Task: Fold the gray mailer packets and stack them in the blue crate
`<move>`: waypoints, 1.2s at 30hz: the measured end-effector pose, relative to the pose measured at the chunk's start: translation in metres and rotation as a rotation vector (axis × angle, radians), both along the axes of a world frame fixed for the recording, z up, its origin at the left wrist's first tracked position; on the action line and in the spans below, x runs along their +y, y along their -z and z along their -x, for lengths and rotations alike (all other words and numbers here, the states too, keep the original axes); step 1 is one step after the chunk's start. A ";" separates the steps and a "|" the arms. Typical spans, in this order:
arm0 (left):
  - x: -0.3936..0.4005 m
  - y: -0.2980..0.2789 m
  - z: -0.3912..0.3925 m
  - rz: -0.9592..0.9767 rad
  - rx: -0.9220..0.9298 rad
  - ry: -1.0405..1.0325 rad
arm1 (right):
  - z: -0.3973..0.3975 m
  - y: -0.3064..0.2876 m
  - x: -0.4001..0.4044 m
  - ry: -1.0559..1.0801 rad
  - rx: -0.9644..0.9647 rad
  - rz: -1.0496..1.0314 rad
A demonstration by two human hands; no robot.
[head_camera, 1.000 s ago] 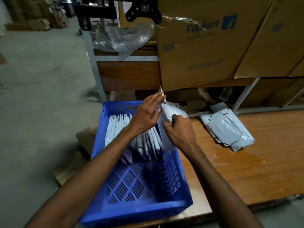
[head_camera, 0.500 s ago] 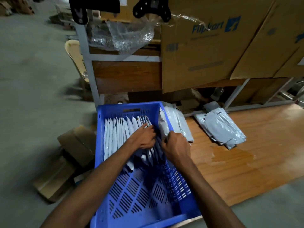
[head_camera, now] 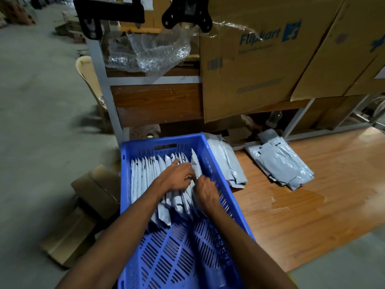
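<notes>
Folded packet [head_camera: 195, 163] now down inside crate [head_camera: 218, 176].

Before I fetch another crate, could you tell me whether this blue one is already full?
Not full. The folded mailers fill only the far part of the blue crate; its slotted floor shows bare nearer the camera.

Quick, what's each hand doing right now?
Left hand: fingers pressing on the row of folded packets.
Right hand: gripping the newest packet.

Slotted bright blue crate [head_camera: 164, 140] packed with pale gray mailer packets [head_camera: 145, 178], orange-brown wooden board [head_camera: 312, 205] right of it, tan carton [head_camera: 250, 65] with blue lettering behind.
</notes>
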State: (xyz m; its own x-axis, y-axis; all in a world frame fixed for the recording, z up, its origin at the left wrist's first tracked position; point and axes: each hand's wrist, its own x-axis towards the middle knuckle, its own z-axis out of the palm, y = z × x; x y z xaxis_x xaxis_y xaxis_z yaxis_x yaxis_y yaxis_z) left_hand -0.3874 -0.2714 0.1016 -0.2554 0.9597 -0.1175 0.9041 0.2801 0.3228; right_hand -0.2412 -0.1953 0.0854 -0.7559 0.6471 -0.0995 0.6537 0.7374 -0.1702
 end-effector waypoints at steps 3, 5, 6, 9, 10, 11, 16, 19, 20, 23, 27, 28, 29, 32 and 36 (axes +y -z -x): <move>-0.013 -0.004 0.014 -0.188 -0.067 -0.197 | 0.009 0.029 0.011 -0.005 0.079 0.082; -0.021 -0.009 0.021 -0.159 -0.063 -0.287 | 0.007 0.002 -0.005 -0.010 0.062 0.083; -0.024 -0.010 0.024 -0.093 -0.036 -0.307 | 0.012 -0.003 -0.004 -0.026 0.104 0.062; -0.027 -0.005 0.027 0.119 -0.022 -0.343 | 0.016 -0.008 -0.007 -0.153 0.200 0.038; -0.027 -0.002 0.025 0.161 -0.045 -0.361 | 0.017 -0.007 -0.008 -0.208 0.229 0.065; -0.026 0.001 0.023 0.195 -0.064 -0.375 | 0.016 -0.002 -0.006 -0.253 0.242 0.125; -0.024 0.006 0.014 0.190 -0.006 -0.410 | 0.013 0.040 0.013 -0.304 0.234 0.192; -0.032 0.015 0.003 0.113 0.066 -0.510 | 0.015 0.044 0.016 -0.308 0.263 0.207; -0.035 0.019 -0.002 0.114 0.052 -0.554 | 0.016 0.043 0.017 -0.315 0.283 0.216; -0.042 0.033 -0.019 0.127 0.031 -0.637 | 0.018 0.044 0.017 -0.311 0.275 0.180; -0.040 0.038 -0.025 0.026 0.022 -0.651 | 0.025 0.048 0.017 -0.300 0.206 0.147; -0.040 0.039 -0.025 0.017 0.021 -0.653 | 0.027 0.046 0.017 -0.306 0.196 0.153; -0.041 0.038 -0.025 0.020 0.031 -0.653 | 0.027 0.045 0.018 -0.312 0.193 0.155; -0.045 0.037 -0.027 0.038 0.070 -0.672 | 0.025 0.037 0.014 -0.308 0.191 0.166; -0.048 0.036 -0.036 -0.003 0.152 -0.791 | 0.024 0.030 0.012 -0.329 0.229 0.182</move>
State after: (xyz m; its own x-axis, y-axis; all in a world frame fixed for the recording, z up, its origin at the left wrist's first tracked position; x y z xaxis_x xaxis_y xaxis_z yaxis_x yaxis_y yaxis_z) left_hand -0.3515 -0.3196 0.0652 -0.8725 0.4880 -0.0242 0.4724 0.8551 0.2137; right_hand -0.2657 -0.1836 0.0555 -0.9345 0.3561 0.0048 0.3196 0.8445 -0.4297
